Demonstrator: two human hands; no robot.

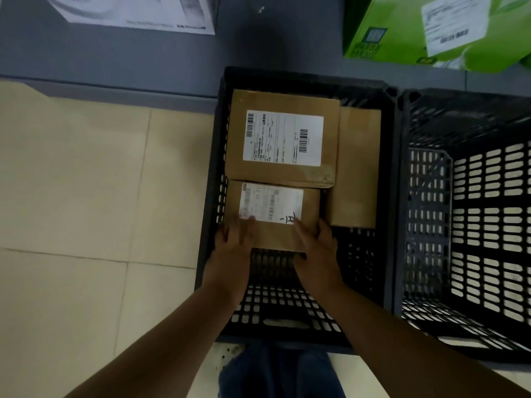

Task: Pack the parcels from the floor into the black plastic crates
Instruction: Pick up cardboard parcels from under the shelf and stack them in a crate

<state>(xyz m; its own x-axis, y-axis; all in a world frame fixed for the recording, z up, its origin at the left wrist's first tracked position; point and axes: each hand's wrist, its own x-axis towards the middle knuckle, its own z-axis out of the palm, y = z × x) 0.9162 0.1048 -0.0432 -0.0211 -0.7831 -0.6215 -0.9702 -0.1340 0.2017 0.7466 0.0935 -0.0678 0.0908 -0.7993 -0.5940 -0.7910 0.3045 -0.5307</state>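
Observation:
A black plastic crate [386,196] holds three brown parcels. A large parcel [283,170] with a white label lies at the far left, and a plain narrow parcel [356,168] lies along the right. A small labelled parcel [275,234] sits in front of the large one. My left hand [232,245] grips its near left corner, thumb on top. My right hand [319,248] grips its near right corner, thumb on top and fingers round the right side. A second black crate [425,225] stands to the right with nothing in it.
A green carton [402,30] with a white label lies on the grey floor beyond the crates. A white printed sheet or bag [135,10] lies at the far left. Beige floor tiles [86,196] stretch left of the crates. My legs show at the bottom edge.

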